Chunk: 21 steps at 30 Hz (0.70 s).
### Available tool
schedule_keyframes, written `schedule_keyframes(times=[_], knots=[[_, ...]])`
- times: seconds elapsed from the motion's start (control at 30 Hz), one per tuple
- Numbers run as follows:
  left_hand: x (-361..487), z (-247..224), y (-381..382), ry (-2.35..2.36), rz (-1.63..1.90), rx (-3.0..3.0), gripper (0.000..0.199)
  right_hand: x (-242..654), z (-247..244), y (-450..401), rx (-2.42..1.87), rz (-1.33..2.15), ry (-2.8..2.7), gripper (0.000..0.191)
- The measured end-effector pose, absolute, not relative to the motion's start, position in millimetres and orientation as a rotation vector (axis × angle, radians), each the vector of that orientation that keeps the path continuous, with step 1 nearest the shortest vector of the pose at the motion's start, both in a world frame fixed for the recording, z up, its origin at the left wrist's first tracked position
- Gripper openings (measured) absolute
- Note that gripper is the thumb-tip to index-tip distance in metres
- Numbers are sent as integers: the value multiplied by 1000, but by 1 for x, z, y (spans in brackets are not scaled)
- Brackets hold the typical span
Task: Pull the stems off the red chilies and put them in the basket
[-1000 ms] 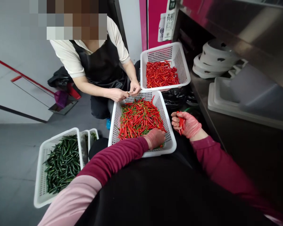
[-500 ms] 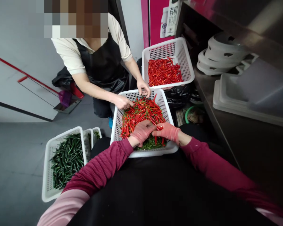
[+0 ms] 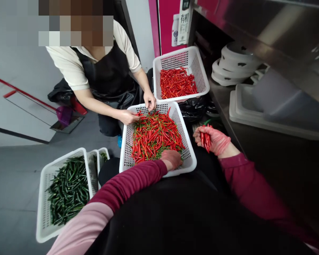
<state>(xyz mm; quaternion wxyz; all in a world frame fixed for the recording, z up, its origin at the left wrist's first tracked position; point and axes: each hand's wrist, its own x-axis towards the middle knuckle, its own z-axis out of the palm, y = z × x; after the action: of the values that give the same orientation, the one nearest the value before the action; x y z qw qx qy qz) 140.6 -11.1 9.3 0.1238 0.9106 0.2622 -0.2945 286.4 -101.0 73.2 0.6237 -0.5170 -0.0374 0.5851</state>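
Note:
Red chilies with green stems (image 3: 154,136) fill much of the white basket (image 3: 124,148) in front of me. My left hand (image 3: 172,158), in a thin pinkish glove, reaches into the near right part of this basket; its fingers point down and are hidden. To the right, outside the rim, my right hand (image 3: 212,140) is raised with its fingers curled round several red chilies (image 3: 206,139). Across the basket, a person's two hands (image 3: 129,117) are at its far left edge, touching chilies there.
Behind stands a white basket (image 3: 202,76) of red chilies. Lower left, another basket (image 3: 42,209) holds dark green chilies (image 3: 69,191). A dark counter (image 3: 244,141) with white stands (image 3: 236,62) and trays runs along the right. A dustpan (image 3: 66,124) lies on the floor.
My right hand has moved out of the basket to the right, carrying red chilies. My left hand has shifted right and down near the close rim. The view has turned slightly.

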Motion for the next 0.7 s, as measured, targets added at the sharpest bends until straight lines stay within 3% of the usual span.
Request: schedule_keyframes(times=[0.13,0.23,0.5,0.7], knots=[[148,4,-4,868,-974,2422,33,275,67,-100,-1155,1456,-178,23],[122,14,13,878,-727,2246,24,254,55,-98,-1323,1489,-279,21],[65,50,6,990,-42,1996,31,197,34,-73,-1673,1450,-552,26],[60,64,17,846,-132,1893,41,198,38,-81,-1751,1291,-897,20]])
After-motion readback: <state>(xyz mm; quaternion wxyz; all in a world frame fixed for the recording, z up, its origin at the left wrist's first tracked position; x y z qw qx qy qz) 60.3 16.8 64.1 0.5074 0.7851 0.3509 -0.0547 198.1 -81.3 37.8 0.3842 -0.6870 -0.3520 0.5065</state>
